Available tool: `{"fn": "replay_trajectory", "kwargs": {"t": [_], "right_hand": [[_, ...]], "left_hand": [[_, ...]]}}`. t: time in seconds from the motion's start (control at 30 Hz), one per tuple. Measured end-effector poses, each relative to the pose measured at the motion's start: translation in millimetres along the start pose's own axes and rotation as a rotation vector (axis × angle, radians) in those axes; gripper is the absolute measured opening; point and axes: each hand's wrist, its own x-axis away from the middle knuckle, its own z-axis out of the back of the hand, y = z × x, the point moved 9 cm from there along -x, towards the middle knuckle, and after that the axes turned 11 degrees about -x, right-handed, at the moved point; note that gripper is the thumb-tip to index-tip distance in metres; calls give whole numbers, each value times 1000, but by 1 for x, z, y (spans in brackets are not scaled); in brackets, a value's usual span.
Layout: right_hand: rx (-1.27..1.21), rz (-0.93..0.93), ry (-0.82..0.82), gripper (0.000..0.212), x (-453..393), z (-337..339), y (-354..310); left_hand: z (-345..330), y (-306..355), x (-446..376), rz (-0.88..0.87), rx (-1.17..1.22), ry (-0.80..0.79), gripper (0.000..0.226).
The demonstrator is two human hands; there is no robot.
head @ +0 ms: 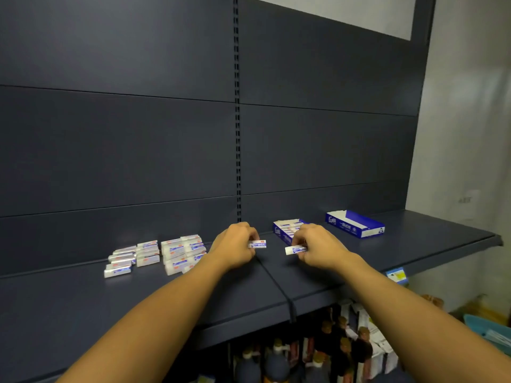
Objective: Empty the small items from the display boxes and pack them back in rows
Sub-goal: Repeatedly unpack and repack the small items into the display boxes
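While each hand pinches one item, left hand (235, 244), right hand (318, 246), box print unreadable

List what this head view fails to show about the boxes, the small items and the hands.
- Nearer display box: the right hand covers part of it, so its fill is unclear.
- Far display box: its wall hides the inside.
- Piled items: print too small to read; count uncertain.
- Left hand: fingertips hidden behind its held item.
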Motion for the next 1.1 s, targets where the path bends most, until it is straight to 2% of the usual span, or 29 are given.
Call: {"fn": "replay_trajectory", "kwargs": {"t": [0.17,0.4,0.5,0.63,0.8,1.1], "right_hand": [[45,-13,-20,21,19,16,43],[9,-64,-13,18,19,18,93],[-17,-73,-22,24,10,15,108],[-29,-53,-25,26,-10,9,123],[-39,-20,-31,28,-46,9,143],[-148,2,74,22,-115,3,182]], "left_hand": [[-13,48,-10,20,-38,15,26],[-29,85,-31,21,-70,12,22],[-36,85,-45,31,-63,6,20],[-51,77,-69,53,-41,-14,27],[-68,66,-107,78,12,28,30],[-90,48,-169,175,122,119,25]]}}
